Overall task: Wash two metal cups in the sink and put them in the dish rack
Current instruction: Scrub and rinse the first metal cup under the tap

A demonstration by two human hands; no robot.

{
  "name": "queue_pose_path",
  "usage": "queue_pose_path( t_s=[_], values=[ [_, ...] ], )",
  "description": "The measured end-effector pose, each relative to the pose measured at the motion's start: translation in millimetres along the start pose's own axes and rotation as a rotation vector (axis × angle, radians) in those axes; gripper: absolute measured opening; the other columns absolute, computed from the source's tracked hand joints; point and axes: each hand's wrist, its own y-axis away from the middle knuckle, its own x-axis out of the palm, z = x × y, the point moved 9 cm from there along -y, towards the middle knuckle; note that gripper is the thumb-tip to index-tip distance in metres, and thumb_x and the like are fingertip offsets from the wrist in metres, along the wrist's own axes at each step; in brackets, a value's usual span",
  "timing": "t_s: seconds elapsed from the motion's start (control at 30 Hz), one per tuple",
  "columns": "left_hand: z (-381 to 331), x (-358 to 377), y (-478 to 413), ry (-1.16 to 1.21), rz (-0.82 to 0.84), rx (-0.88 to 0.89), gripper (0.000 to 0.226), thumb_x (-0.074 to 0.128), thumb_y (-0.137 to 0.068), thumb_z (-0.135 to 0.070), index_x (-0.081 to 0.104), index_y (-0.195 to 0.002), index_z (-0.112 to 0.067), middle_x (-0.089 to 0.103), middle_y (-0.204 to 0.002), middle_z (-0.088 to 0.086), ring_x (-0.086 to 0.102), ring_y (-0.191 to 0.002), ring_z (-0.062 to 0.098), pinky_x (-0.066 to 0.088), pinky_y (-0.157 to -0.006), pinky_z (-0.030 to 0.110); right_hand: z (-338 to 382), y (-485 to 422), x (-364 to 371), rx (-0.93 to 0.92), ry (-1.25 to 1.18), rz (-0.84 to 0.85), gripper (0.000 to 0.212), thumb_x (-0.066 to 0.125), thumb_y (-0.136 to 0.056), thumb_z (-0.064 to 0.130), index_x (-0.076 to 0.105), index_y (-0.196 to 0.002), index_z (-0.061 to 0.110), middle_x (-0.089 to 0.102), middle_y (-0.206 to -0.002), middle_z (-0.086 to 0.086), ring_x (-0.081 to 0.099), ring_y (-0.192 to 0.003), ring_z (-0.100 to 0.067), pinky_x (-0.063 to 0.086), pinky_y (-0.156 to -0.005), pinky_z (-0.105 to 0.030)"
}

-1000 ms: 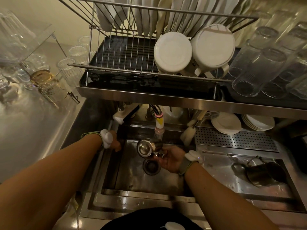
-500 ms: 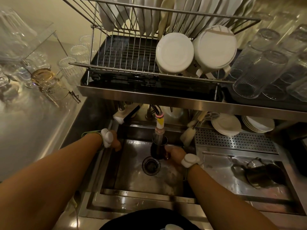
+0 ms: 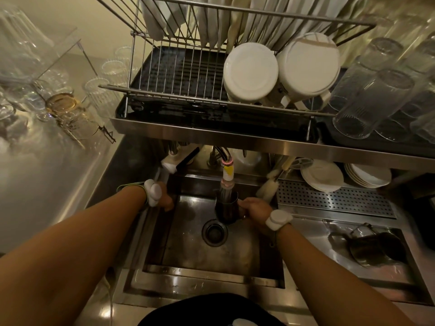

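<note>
L hand [image 3: 164, 200] at left wall of sink [image 3: 211, 269], fingers hidden, can't tell. Mid-sink, metal cup [image 3: 226, 209] upright under faucet [image 3: 227, 175], R hand [image 3: 255, 209] fingers curled round it. 2nd cup [image 3: 374, 249] lies on its side on drainboard [image 3: 306, 236], far right.

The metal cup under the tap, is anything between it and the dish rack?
Yes. The tap nozzle sits at the mouth of the metal cup in the right hand, and the steel shelf edge runs between sink and dish rack. White dishes fill the rack's right side.
</note>
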Motion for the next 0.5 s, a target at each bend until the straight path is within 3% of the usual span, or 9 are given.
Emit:
queue_pose_path(
  t_s=[0.07,0.23,0.37,0.5],
  values=[
    [0.3,3.5,1.2,-0.025,0.037,-0.014,0.025,0.062,-0.085,-0.037,0.066,-0.091,-0.013,0.060,-0.091,0.002,0.056,-0.084,0.016,0.033,-0.050,0.013,4.7,-2.7,-3.5,-0.045,0.000,-0.060,0.026,0.063,-0.098,0.019,0.067,-0.072,0.017,0.064,-0.073,-0.002,0.059,-0.072,-0.016,0.048,-0.072,-0.028],
    [-0.8,2.7,1.7,-0.039,0.040,0.008,0.035,0.066,-0.081,-0.038,0.072,-0.096,-0.007,0.063,-0.087,0.003,0.063,-0.085,0.022,0.038,-0.051,0.015,-5.9,-0.6,6.8,0.029,-0.050,0.058,0.030,0.062,-0.097,0.021,0.065,-0.068,0.016,0.060,-0.071,-0.007,0.060,-0.073,-0.022,0.050,-0.073,-0.040],
    [-6.2,3.7,4.6,-0.057,0.036,0.011,0.024,0.065,-0.083,-0.033,0.071,-0.091,-0.012,0.061,-0.086,0.002,0.057,-0.080,0.017,0.038,-0.047,0.014,-5.4,-3.3,0.4,-0.046,-0.042,-0.055,0.024,0.066,-0.095,0.021,0.069,-0.072,0.017,0.066,-0.075,-0.003,0.061,-0.079,-0.020,0.049,-0.080,-0.035],
    [-9.4,2.6,6.0,-0.083,0.033,-0.005,0.031,0.065,-0.083,-0.033,0.070,-0.102,-0.009,0.060,-0.090,0.002,0.058,-0.084,0.017,0.037,-0.053,0.015,-8.4,-3.6,4.1,-0.034,-0.021,0.009,0.032,0.067,-0.093,0.027,0.070,-0.062,0.021,0.064,-0.069,-0.005,0.059,-0.075,-0.026,0.050,-0.080,-0.044]
  ],
)
